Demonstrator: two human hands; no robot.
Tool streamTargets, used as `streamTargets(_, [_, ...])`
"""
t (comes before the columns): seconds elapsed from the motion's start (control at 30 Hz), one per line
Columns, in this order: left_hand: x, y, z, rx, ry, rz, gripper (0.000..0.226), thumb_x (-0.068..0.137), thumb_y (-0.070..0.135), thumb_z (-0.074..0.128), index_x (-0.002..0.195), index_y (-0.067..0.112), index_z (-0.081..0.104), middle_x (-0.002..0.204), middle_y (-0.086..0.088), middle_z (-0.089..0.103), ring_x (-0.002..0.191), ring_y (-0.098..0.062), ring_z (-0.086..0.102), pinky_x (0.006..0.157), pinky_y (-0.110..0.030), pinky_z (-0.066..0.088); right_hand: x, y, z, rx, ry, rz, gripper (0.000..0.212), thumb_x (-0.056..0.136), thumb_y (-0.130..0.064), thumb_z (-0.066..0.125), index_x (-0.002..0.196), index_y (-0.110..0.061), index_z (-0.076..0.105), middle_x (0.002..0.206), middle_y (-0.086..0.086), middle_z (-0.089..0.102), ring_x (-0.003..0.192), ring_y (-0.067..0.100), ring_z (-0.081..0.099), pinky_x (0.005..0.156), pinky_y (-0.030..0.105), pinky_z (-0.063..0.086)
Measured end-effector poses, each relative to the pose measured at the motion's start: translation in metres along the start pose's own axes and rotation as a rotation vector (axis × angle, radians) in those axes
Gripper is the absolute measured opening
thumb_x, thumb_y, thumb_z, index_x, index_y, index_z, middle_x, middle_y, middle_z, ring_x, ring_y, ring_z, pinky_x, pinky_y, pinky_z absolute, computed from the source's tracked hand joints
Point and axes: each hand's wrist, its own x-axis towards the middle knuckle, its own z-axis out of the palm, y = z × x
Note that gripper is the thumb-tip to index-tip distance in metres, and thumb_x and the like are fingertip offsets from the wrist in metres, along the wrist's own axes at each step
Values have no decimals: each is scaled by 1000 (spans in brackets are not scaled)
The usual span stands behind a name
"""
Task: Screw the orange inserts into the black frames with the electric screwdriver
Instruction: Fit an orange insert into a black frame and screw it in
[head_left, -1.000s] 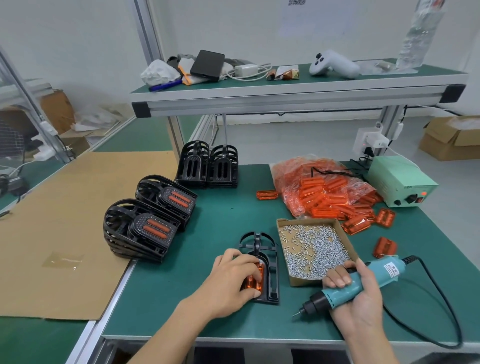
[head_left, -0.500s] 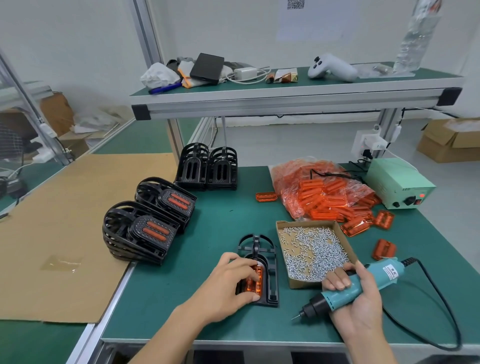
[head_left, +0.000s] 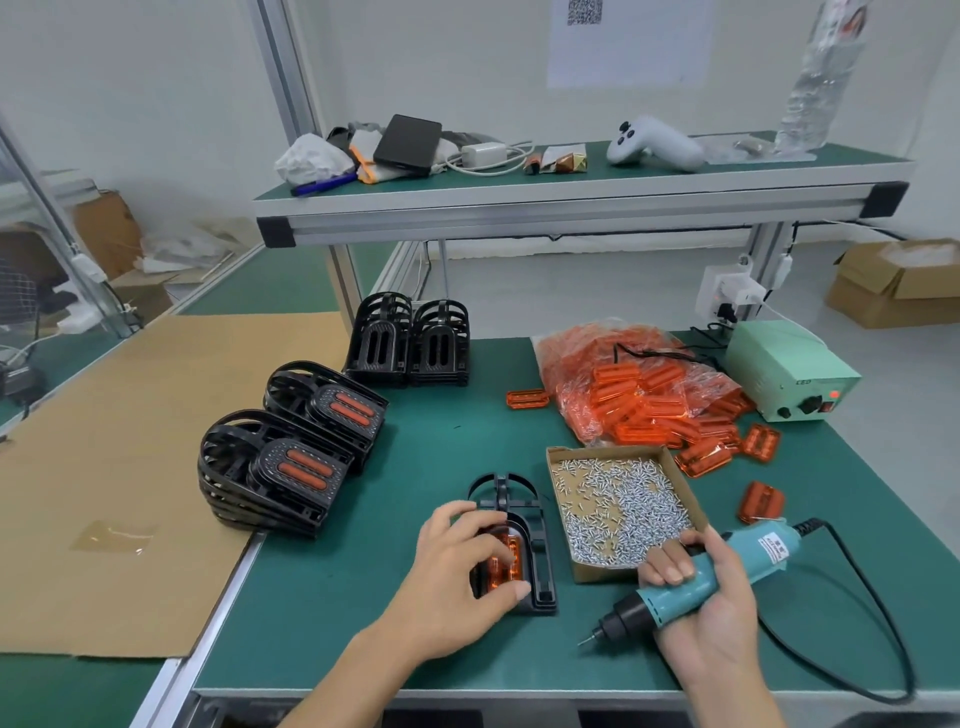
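A black frame lies flat on the green table near the front edge, with an orange insert seated in it. My left hand covers the frame's near half, its fingers curled over the insert and its thumb on the frame's lower edge. My right hand grips the teal electric screwdriver right of the frame, bit pointing down-left just above the table. An open cardboard box of screws stands between the frame and the screwdriver hand.
Two stacks of frames with inserts lie at the left, and empty black frames stand behind. A bag of orange inserts and loose ones lie at the right. The green power supply sits far right; its cord loops near the edge.
My left hand has shifted slightly on the frame, its fingers spread further over the insert. The right hand with the screwdriver stays almost still.
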Motion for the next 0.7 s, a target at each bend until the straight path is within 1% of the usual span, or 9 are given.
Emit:
streamTargets(0.1, [16,17,-2,-8,135,28,16,88,50,68,96,37,68,111,28,60,123,-3,44,106,-29,25,1,1,-1,0,2,-8,17,88,-30,66,79,-20,57,61,-6,35,52,8,38,49,21,42])
streamTargets(0.17, [34,35,-1,7,125,47,11,90,44,65,96,35,66,99,24,62,109,0,49,96,-32,30,2,0,0,-12,5,-9,17,88,-30,67,78,-20,58,60,-6,35,52,8,38,49,21,42])
streamTargets(0.2, [43,46,1,30,102,69,10,92,42,64,96,34,67,97,22,62,105,-3,49,93,-32,30,2,0,0,-14,5,-7,17,88,-30,68,77,-20,58,60,-6,35,52,8,38,49,21,42])
streamTargets(0.3, [67,77,17,226,-19,112,15,94,40,64,103,30,70,103,13,62,105,-16,48,92,-38,31,2,0,-1,1,5,-4,17,88,-30,68,76,-20,60,60,-7,35,52,7,39,49,21,42])
streamTargets(0.4, [85,94,33,491,-215,4,15,93,29,68,104,20,69,116,-1,63,113,-27,50,99,-48,32,1,1,-2,4,7,3,17,89,-30,66,76,-19,61,60,-6,36,52,8,39,49,21,43])
streamTargets(0.47, [93,101,37,575,-302,-50,10,89,18,69,99,17,67,111,-7,65,111,-30,53,100,-50,32,1,1,-2,14,9,1,18,89,-30,66,76,-19,62,60,-6,36,51,8,40,49,21,43])
streamTargets(0.53, [98,105,39,617,-330,-46,8,87,14,68,92,18,63,104,-9,67,107,-30,55,100,-49,32,1,1,-2,24,8,5,18,90,-30,65,76,-19,62,60,-6,37,51,7,40,49,21,43])
streamTargets(0.6, [99,105,41,639,-320,-31,13,88,16,70,86,20,57,99,-9,68,104,-28,57,98,-47,33,2,0,-3,21,9,11,19,91,-30,65,75,-20,63,60,-7,37,51,7,40,49,21,44])
streamTargets(0.7, [98,98,45,614,-264,-23,8,92,24,70,95,18,66,103,-7,68,104,-27,57,96,-45,34,2,0,-3,19,2,13,19,91,-30,65,75,-20,63,59,-7,37,51,7,40,49,21,43])
